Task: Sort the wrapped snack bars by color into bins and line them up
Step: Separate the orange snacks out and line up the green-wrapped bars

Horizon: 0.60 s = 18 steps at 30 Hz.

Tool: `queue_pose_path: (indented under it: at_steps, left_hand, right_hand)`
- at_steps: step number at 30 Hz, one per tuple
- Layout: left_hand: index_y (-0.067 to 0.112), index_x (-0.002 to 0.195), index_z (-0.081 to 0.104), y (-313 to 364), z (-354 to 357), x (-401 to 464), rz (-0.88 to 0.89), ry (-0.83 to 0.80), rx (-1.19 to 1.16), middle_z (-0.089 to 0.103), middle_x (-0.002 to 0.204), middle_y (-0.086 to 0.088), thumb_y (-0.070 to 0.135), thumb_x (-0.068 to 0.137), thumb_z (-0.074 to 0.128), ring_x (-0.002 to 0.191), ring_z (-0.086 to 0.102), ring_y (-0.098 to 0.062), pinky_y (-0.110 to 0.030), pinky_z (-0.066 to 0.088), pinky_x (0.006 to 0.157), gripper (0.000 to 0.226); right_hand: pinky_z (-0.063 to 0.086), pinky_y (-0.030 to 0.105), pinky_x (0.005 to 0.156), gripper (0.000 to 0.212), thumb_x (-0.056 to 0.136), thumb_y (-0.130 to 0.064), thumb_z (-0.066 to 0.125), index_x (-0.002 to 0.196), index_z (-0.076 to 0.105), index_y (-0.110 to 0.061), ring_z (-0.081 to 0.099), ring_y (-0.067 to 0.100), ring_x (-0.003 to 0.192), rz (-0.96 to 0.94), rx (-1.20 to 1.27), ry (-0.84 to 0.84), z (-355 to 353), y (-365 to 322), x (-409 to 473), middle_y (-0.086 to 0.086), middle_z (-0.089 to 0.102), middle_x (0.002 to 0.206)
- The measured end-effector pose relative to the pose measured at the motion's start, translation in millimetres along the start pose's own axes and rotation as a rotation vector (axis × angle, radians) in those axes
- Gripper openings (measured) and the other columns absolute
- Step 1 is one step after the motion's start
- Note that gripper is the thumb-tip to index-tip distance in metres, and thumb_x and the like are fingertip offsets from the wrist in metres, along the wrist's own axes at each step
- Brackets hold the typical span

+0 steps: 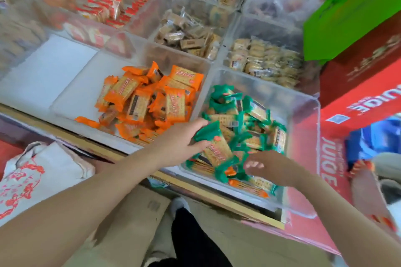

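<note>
Orange-wrapped bars (pixel 149 97) fill the left clear bin (pixel 134 50). Beside it, the left hand (pixel 178 143) pinches a green-wrapped bar (pixel 213 145) over the right bin (pixel 303 97), while the right hand (pixel 271 168) hovers above the green pile, fingers loosely spread.

Head-worn view, down over bins (pixel 312 158)

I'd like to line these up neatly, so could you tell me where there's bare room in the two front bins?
The orange bin has bare floor on its left, beside the orange bars. The green bin is free along its right wall; its front is crowded with green bars and both hands.
</note>
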<state>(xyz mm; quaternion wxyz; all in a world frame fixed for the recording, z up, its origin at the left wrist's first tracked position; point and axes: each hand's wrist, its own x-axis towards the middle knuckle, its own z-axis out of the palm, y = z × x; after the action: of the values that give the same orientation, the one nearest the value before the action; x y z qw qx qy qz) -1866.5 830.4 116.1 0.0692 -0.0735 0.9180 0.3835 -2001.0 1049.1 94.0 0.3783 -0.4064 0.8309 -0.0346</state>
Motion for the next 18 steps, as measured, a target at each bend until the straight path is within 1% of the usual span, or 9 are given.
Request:
queue_pose_path:
  at_steps: [2, 4, 5, 7, 9, 11, 14, 16, 18]
  left_hand:
    - [0.019, 0.142, 0.031, 6, 11, 8, 0.020, -0.049, 0.129, 0.054, 0.122, 0.001, 0.036, 0.095, 0.046, 0.092, 0.056, -0.012, -0.027, 0.048, 0.076, 0.052]
    - [0.016, 0.140, 0.034, 8, 20, 14, 0.017, 0.005, 0.209, 0.052, 0.106, 0.002, 0.035, 0.096, 0.044, 0.086, 0.049, -0.010, -0.022, 0.042, 0.070, 0.049]
    - [0.013, 0.137, 0.038, 7, 23, 15, 0.005, 0.050, 0.228, 0.049, 0.101, 0.002, 0.034, 0.096, 0.044, 0.086, 0.047, -0.011, -0.023, 0.041, 0.070, 0.046]
    - [0.010, 0.132, 0.043, 0, 28, 18, -0.025, 0.138, 0.283, 0.051, 0.108, -0.003, 0.030, 0.095, 0.047, 0.101, 0.047, -0.016, -0.028, 0.040, 0.084, 0.043]
    - [0.009, 0.136, 0.040, -8, 32, 19, 0.008, 0.204, 0.381, 0.047, 0.130, -0.007, 0.026, 0.093, 0.053, 0.122, 0.040, -0.022, -0.032, 0.034, 0.101, 0.048]
    - [0.009, 0.137, 0.040, -11, 34, 21, 0.032, 0.246, 0.370, 0.042, 0.137, -0.009, 0.021, 0.091, 0.056, 0.129, 0.035, -0.024, -0.033, 0.030, 0.107, 0.050]
    - [0.009, 0.124, 0.054, -3, 34, 21, 0.155, 0.307, 0.317, 0.051, 0.125, -0.008, 0.022, 0.092, 0.049, 0.122, 0.039, -0.019, -0.030, 0.034, 0.100, 0.034]
    - [0.009, 0.113, 0.061, 7, 36, 22, 0.269, 0.290, 0.301, 0.057, 0.116, -0.007, 0.031, 0.090, 0.041, 0.113, 0.040, -0.012, -0.029, 0.036, 0.094, 0.037]
    - [0.014, 0.118, 0.059, 21, 41, 21, 0.316, 0.158, 0.257, 0.055, 0.121, -0.002, 0.044, 0.089, 0.042, 0.114, 0.038, -0.006, -0.024, 0.033, 0.094, 0.045]
  right_hand:
    - [0.039, 0.023, 0.092, 0.028, 0.096, -0.030, 0.049, 0.118, 0.060, -0.016, 0.056, 0.016, 0.108, 0.056, -0.067, -0.113, 18, 8, -2, 0.002, 0.061, 0.122]
    - [0.037, 0.026, 0.095, 0.037, 0.097, -0.033, 0.045, 0.127, 0.053, -0.013, 0.052, 0.020, 0.117, 0.100, -0.120, -0.193, 29, 13, 3, 0.005, 0.055, 0.131]
    - [0.037, 0.027, 0.097, 0.040, 0.098, -0.035, 0.043, 0.131, 0.049, -0.012, 0.050, 0.022, 0.119, 0.117, -0.150, -0.239, 33, 15, 5, 0.007, 0.053, 0.133]
    - [0.038, 0.031, 0.099, 0.045, 0.099, -0.039, 0.038, 0.133, 0.046, -0.009, 0.050, 0.026, 0.119, 0.142, -0.169, -0.328, 39, 16, 11, 0.010, 0.051, 0.134]
    - [0.040, 0.035, 0.097, 0.049, 0.100, -0.042, 0.032, 0.131, 0.046, -0.007, 0.051, 0.027, 0.115, 0.143, -0.148, -0.378, 40, 14, 12, 0.011, 0.053, 0.130]
    - [0.041, 0.037, 0.095, 0.054, 0.099, -0.047, 0.031, 0.127, 0.049, -0.005, 0.053, 0.029, 0.111, 0.128, -0.112, -0.387, 36, 14, 11, 0.012, 0.056, 0.125]
    - [0.043, 0.040, 0.098, 0.058, 0.092, -0.056, 0.039, 0.123, 0.056, -0.010, 0.056, 0.026, 0.108, 0.101, 0.018, -0.363, 27, 18, 2, 0.008, 0.060, 0.121]
    - [0.043, 0.042, 0.099, 0.058, 0.087, -0.058, 0.048, 0.119, 0.058, -0.011, 0.058, 0.022, 0.103, 0.054, 0.176, -0.295, 17, 19, -7, 0.008, 0.062, 0.115]
    - [0.046, 0.036, 0.093, 0.049, 0.089, -0.049, 0.053, 0.112, 0.061, -0.006, 0.057, 0.016, 0.090, 0.017, 0.446, -0.211, 4, 17, -13, 0.013, 0.061, 0.103]
